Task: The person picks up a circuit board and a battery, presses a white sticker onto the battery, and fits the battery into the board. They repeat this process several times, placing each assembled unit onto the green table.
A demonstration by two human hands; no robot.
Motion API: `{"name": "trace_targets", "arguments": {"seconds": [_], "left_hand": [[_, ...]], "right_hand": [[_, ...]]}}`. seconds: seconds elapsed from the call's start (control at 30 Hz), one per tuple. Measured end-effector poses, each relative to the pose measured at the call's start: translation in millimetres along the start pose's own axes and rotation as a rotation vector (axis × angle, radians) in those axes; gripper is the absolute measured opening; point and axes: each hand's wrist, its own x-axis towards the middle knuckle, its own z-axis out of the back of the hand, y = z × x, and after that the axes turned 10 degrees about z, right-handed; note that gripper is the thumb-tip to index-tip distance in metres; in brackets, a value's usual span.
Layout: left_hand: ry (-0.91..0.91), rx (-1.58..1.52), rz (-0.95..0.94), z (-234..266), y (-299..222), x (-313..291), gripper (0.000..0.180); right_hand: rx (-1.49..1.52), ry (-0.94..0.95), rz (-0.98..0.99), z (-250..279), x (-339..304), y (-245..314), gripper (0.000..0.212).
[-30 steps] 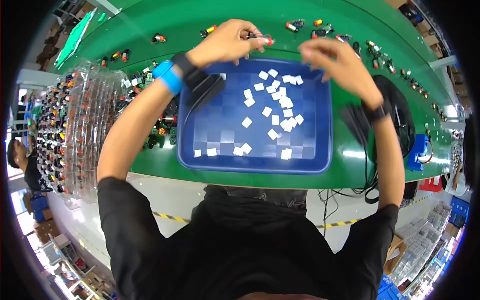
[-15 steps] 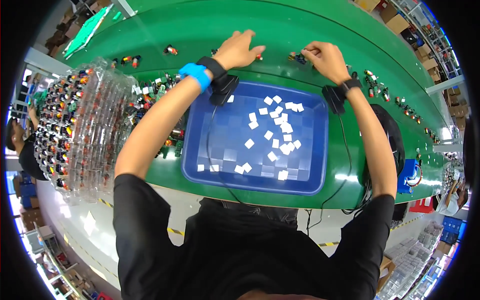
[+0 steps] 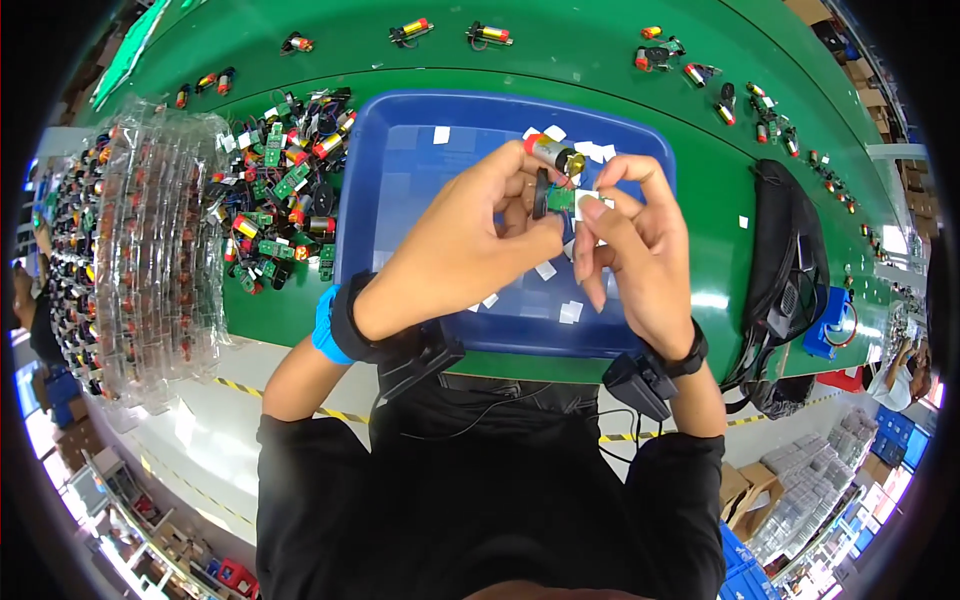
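Observation:
Above a blue tray (image 3: 480, 98), my left hand (image 3: 455, 245) grips a small electronic assembly: a green circuit board (image 3: 561, 199), a round black part, and a red-ended battery cell (image 3: 550, 152) above them. A white square (image 3: 582, 207) lies against the right end of the board. My right hand (image 3: 645, 245) pinches that square between thumb and finger, its other fingers curled loosely. Whether the square is stuck to the board I cannot tell. Several more white squares (image 3: 441, 135) are scattered in the tray, some hidden behind my hands.
Left of the tray is a pile of battery-and-board assemblies (image 3: 290, 180), beside a stack of clear plastic trays (image 3: 150, 250) full of parts. Loose assemblies (image 3: 490, 36) lie along the green bench's far side. A black bag (image 3: 775, 270) rests at the right.
Both hands have come back from the far side of the bench to above the tray. The left now holds an assembly, the right a white square. The head view has shifted.

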Motion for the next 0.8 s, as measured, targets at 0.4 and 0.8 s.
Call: {"name": "trace_targets", "arguments": {"seconds": [0.4,0.8], "left_hand": [[0.271,-0.152,0.326,18.6,-19.4,8.6,0.042],[0.061,0.549,0.034,18.6,-10.7,17.6,0.037]], "right_hand": [[-0.969,0.19,0.784,24.5,5.5,-0.1,0.019],[-0.963,-0.002,0.398,27.3,15.3,-6.6,0.015]]}}
